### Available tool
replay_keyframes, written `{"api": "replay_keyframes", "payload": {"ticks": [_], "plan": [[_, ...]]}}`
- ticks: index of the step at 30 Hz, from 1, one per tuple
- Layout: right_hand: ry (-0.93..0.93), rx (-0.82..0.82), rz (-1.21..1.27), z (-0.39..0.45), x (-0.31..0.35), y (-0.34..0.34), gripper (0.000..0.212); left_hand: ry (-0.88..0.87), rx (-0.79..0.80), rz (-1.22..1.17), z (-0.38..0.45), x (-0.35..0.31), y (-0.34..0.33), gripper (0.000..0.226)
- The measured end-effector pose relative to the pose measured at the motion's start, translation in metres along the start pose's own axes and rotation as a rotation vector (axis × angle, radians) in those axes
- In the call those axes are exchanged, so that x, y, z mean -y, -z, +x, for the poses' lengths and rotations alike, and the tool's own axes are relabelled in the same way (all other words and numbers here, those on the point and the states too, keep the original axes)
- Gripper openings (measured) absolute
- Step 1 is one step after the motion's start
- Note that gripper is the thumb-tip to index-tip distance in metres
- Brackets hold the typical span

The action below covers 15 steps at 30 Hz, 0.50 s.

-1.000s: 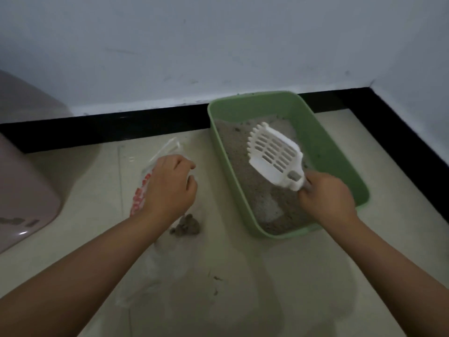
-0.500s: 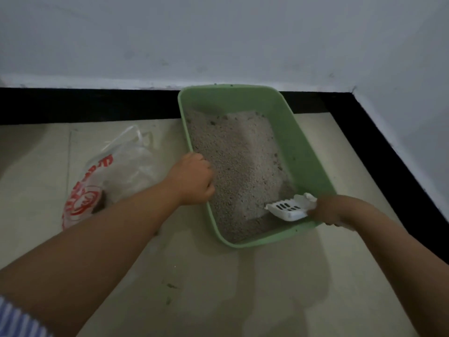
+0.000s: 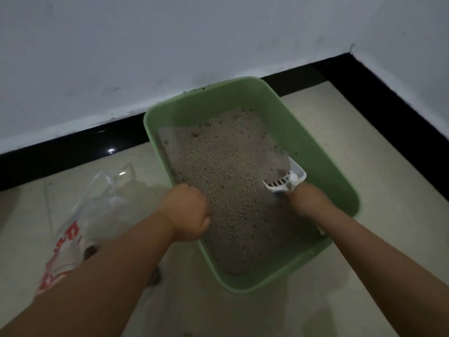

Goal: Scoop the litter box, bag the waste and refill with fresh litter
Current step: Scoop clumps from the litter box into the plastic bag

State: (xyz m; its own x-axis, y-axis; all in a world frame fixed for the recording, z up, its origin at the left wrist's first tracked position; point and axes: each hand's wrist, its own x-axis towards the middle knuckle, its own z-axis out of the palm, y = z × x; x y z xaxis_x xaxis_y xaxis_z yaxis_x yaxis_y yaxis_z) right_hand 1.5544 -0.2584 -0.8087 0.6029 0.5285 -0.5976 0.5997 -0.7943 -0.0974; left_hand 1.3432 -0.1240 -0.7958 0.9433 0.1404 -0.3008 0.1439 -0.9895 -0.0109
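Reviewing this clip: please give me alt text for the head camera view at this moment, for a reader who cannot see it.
A person's right hand pushes a white slotted scoop into grey litter in a green litter box on a tiled floor by a white wall. The left hand grips the box's left rim; a clear plastic bag with red print lies to the left.

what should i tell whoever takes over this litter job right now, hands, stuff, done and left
Left hand: grips the near left rim of the green litter box, steadying it.
Right hand: holds the white scoop, whose head is dug into the litter on the box's right side.
Plastic bag: lies on the floor left of the box, open, with dark clumps of waste inside.
Done: some waste is already in the bag.
Left: finish this scoop pass, empty it into the bag, close the bag, add fresh litter. No fresh litter supply is in view.
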Motion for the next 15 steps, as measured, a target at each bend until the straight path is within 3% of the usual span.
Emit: {"api": "replay_keyframes", "payload": {"ticks": [2,6,15], "plan": [[0.073,0.008,0.008,0.014,0.002,0.002,0.04,0.008,-0.042,-0.058,-0.001,0.0,0.002,0.078],[0.147,-0.016,0.048,0.039,0.014,0.015,0.053,0.065,-0.145,-0.087,0.0,0.003,-0.007,0.04],[0.23,-0.24,0.111,0.079,0.06,0.022,0.036,0.03,-0.191,-0.144,0.0,0.003,-0.014,0.037]]}}
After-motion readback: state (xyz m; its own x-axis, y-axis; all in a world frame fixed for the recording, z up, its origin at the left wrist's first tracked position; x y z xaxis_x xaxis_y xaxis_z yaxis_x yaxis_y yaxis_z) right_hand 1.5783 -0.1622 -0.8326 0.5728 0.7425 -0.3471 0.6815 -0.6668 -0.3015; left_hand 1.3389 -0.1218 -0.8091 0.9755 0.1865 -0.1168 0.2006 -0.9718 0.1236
